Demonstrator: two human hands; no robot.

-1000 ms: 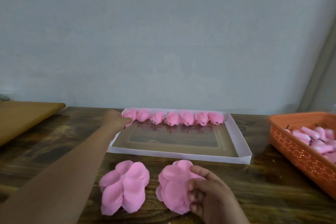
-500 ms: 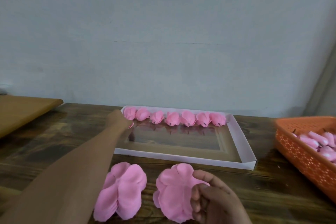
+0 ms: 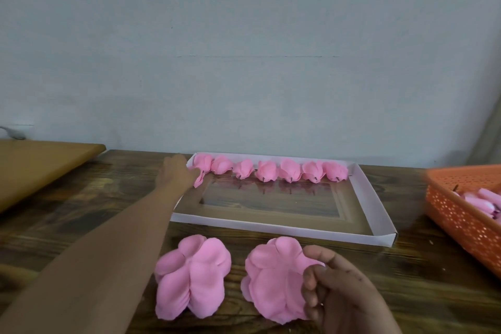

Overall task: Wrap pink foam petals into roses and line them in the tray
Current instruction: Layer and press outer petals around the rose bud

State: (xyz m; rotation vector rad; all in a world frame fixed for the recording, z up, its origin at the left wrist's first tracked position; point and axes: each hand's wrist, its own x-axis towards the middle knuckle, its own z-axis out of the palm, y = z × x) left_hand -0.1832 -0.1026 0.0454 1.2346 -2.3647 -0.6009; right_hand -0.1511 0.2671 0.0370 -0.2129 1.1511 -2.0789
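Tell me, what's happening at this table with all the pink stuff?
A person is making foam roses. Their left hand reaches to the far left corner of the white tray, at a pink rose in front of a row of seven roses along the back edge. Their right hand pinches the edge of a flat petal stack; a second stack lies beside it. An orange basket holds more pink pieces.

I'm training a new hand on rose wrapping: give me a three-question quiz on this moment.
1. True or false: the roses line the tray's far edge.
2. What does the right hand hold? A) basket B) petal stack C) rose
3. Where is the left hand?

Key: 1. True. 2. B, the right petal stack; the left stack lies untouched. 3. At the tray's far left corner, at the row's leftmost rose. The orange basket stands to the right.
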